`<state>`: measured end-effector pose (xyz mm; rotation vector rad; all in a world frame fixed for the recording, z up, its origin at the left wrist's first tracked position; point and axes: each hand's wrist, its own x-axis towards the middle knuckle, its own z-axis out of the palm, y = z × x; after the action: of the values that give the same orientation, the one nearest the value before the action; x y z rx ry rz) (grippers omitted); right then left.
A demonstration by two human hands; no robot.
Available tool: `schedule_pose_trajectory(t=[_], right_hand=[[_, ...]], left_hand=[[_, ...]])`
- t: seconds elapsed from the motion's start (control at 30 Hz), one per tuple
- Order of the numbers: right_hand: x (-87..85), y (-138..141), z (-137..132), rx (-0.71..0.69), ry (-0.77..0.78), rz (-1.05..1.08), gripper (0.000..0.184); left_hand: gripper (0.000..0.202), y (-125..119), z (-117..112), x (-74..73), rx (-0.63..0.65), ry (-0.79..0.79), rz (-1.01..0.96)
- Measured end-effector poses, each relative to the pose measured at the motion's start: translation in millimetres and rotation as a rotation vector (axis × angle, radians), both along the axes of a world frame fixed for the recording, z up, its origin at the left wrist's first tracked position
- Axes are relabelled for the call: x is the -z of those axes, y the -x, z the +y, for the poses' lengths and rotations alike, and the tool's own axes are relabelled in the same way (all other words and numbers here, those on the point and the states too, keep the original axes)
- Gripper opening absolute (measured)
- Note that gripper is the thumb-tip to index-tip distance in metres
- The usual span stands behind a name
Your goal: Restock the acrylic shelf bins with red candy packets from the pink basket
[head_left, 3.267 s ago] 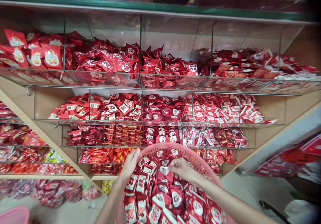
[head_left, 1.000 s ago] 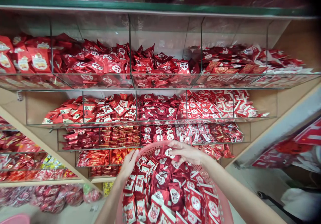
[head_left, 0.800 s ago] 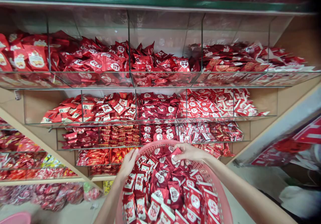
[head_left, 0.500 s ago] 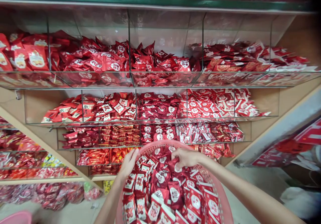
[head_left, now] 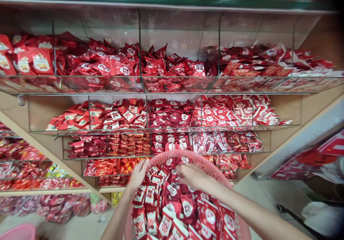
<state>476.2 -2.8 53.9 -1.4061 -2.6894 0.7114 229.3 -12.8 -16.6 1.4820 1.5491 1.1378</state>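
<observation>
A pink plastic basket with a perforated rim is heaped with small sealed snack packets. My left hand grips its upper left rim, the thumb along the edge and some fingers hidden outside. Inside the basket, my right hand is closed with curled fingers on a dark red packet near the far side; its fingertips are partly hidden. White-and-red packets with round red pictures lie at the left of the pile. Dark red packets with white labels fill the middle, and brighter red packets lie at right.
Ahead, tiered shelves with clear dividers hold red packets in several compartments. A wooden side panel slants down on the right. Bagged goods sit under the left shelves, by a pink tub on the floor.
My right hand has moved slightly left and lower over the dark red packets. My left hand stays on the basket rim, and the view has shifted a little.
</observation>
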Motion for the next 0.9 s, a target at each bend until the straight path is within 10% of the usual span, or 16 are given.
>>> schedule_pose_trajectory(t=[0.43,0.9], right_hand=[[50.9,26,-9,-0.047,0.157,0.124,0.021],[26.7,15,9,-0.078,0.277,0.049,0.019]], left_hand=[[0.039,1,-1,-1.3,0.0,0.013,0.014],[0.041,2,1,7.4,-0.016,0.009,-0.023]])
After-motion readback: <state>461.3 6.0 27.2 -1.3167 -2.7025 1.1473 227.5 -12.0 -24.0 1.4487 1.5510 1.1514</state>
